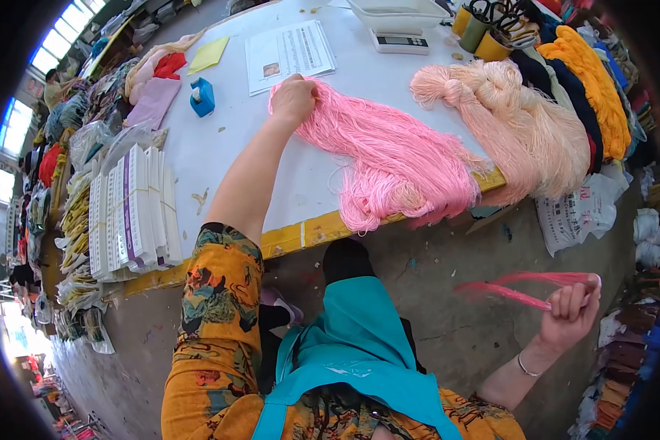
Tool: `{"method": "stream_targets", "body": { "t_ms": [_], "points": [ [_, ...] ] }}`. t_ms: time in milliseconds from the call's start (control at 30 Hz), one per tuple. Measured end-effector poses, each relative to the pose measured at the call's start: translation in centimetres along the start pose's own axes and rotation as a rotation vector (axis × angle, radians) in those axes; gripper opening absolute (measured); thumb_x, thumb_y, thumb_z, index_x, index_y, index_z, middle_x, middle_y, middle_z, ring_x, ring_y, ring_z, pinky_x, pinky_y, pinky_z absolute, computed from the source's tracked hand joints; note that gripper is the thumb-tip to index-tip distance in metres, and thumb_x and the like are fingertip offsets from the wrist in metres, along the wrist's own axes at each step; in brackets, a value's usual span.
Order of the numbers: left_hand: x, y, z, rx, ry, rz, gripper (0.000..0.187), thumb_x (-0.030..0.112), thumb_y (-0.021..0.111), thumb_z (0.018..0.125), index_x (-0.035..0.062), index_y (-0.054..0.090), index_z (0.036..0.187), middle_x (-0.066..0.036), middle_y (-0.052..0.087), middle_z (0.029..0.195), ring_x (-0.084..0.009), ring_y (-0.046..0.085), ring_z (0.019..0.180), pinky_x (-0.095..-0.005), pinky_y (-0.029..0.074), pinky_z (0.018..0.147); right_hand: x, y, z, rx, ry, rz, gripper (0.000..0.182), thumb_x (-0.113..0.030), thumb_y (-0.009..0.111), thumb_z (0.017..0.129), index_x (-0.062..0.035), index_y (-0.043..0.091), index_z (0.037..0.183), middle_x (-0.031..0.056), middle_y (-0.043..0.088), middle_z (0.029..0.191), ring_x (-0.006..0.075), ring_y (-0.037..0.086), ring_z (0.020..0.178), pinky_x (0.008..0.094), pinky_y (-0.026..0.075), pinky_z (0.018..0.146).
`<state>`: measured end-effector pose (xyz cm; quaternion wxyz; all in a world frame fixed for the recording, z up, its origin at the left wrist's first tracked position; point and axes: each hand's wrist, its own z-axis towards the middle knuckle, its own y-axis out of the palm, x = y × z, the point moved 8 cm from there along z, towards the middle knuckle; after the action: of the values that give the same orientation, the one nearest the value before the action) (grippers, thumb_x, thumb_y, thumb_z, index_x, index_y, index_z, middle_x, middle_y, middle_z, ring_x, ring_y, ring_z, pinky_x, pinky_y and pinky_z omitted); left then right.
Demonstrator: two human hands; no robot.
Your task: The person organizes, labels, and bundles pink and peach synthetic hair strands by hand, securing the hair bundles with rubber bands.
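A large pink hank of yarn (396, 154) lies across the table, its near end hanging over the front edge. My left hand (293, 99) is closed on the far left end of this hank, near the printed sheets. Out to the right, beyond the table edge, my right hand (570, 312) is closed around a thin skein of darker pink thread (517, 287). That skein stretches leftward in the air as a loop, its far end blurred. Beside the pink hank, a bundle of pale peach yarn (521, 117) drapes over the table's edge.
Printed sheets (290, 55), a blue tape dispenser (202, 97) and a digital scale (400, 42) are on the table. Scissors stand in cans (495, 44) at the back right. Strapped stacks of white cards (136, 209) sit left. Orange yarn (587, 88) lies at the right.
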<state>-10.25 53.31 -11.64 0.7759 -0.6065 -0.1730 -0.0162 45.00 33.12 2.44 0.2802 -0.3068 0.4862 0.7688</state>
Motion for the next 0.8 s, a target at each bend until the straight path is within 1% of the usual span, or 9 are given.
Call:
{"method": "stream_targets", "body": {
  "t_ms": [200,300,467,500,533,667,733,767,800],
  "points": [
    [2.6,-3.7,-1.3,0.113,0.185,0.014,0.014,0.020,0.064,0.084,0.0107,0.072,0.091,-0.009,0.067,0.101,-0.0276,0.064,0.103,-0.0400,0.052,0.085,2.6,-2.9,-0.5,0.148,0.056,0.051,0.024,-0.020,0.041,0.105,-0.0008,0.055,0.110,-0.0043,0.027,0.053,0.0041,0.020,0.044,0.0226,0.016,0.040],
    [4.1,-7.7,-1.7,0.073,0.191,-0.340,0.024,0.024,0.061,0.085,0.0020,0.067,0.091,-0.013,0.071,0.092,-0.0270,0.070,0.078,-0.0378,0.054,0.069,3.4,-3.3,-1.4,0.173,0.077,0.117,0.025,-0.020,0.042,0.105,-0.0009,0.057,0.108,-0.0047,0.026,0.053,0.0037,0.019,0.044,0.0220,0.016,0.040],
    [10.5,-15.3,-6.4,-0.363,-0.102,-1.463,0.016,0.018,0.063,0.086,0.0021,0.060,0.086,-0.002,0.058,0.068,-0.0151,0.065,0.069,-0.0263,0.050,0.060,5.0,-2.6,-2.6,0.194,0.101,0.179,0.026,-0.021,0.041,0.105,-0.0011,0.056,0.107,-0.0055,0.026,0.053,0.0036,0.020,0.044,0.0211,0.017,0.040],
    [12.8,-17.7,-7.5,-0.496,0.053,-1.561,0.021,0.024,0.061,0.092,0.0120,0.052,0.078,0.007,0.041,0.062,-0.0093,0.038,0.050,-0.0230,0.037,0.052,5.2,-2.3,-2.7,0.165,0.112,0.200,0.026,-0.022,0.041,0.105,-0.0014,0.056,0.107,-0.0056,0.026,0.053,0.0036,0.020,0.044,0.0212,0.018,0.039],
    [14.7,-19.9,-8.5,-1.031,0.252,-1.852,0.018,0.016,0.063,0.090,-0.0006,0.065,0.094,-0.003,0.056,0.067,-0.0136,0.059,0.060,-0.0225,0.049,0.063,5.4,-1.8,-2.9,0.136,0.124,0.222,0.026,-0.022,0.040,0.105,-0.0016,0.056,0.106,-0.0056,0.026,0.053,0.0036,0.020,0.044,0.0212,0.018,0.039],
    [17.6,-31.9,-15.5,-0.561,0.288,-1.741,0.022,0.022,0.055,0.098,0.0013,0.062,0.099,0.008,0.040,0.060,-0.0021,0.037,0.047,-0.0158,0.033,0.040,5.2,-1.1,-4.1,0.132,0.123,0.243,0.027,-0.023,0.042,0.105,-0.0022,0.059,0.105,-0.0058,0.026,0.053,0.0039,0.019,0.043,0.0219,0.017,0.039],
    [14.6,-37.5,-18.0,-0.420,0.400,-1.833,0.021,0.021,0.057,0.096,0.0025,0.065,0.092,0.004,0.053,0.061,-0.0069,0.051,0.049,-0.0241,0.047,0.044,5.2,-1.2,-4.5,0.127,0.122,0.248,0.027,-0.023,0.043,0.105,-0.0022,0.060,0.106,-0.0059,0.026,0.053,0.0039,0.019,0.043,0.0219,0.017,0.039],
    [14.3,-39.8,-21.6,-0.684,0.456,-1.919,0.014,0.021,0.049,0.100,0.0078,0.050,0.105,-0.001,0.042,0.081,-0.0116,0.040,0.070,-0.0264,0.033,0.063,5.2,-1.0,-4.7,0.127,0.122,0.262,0.027,-0.023,0.043,0.104,-0.0022,0.060,0.106,-0.0059,0.025,0.053,0.0039,0.019,0.043,0.0219,0.017,0.039],
    [14.0,-41.2,-23.0,-0.681,0.454,-1.918,0.014,0.021,0.049,0.100,0.0078,0.050,0.105,-0.001,0.042,0.081,-0.0116,0.040,0.070,-0.0264,0.033,0.063,5.3,-0.9,-4.8,0.129,0.127,0.276,0.027,-0.022,0.043,0.104,-0.0023,0.060,0.106,-0.0059,0.025,0.053,0.0039,0.019,0.043,0.0218,0.017,0.039]
  ]
}}
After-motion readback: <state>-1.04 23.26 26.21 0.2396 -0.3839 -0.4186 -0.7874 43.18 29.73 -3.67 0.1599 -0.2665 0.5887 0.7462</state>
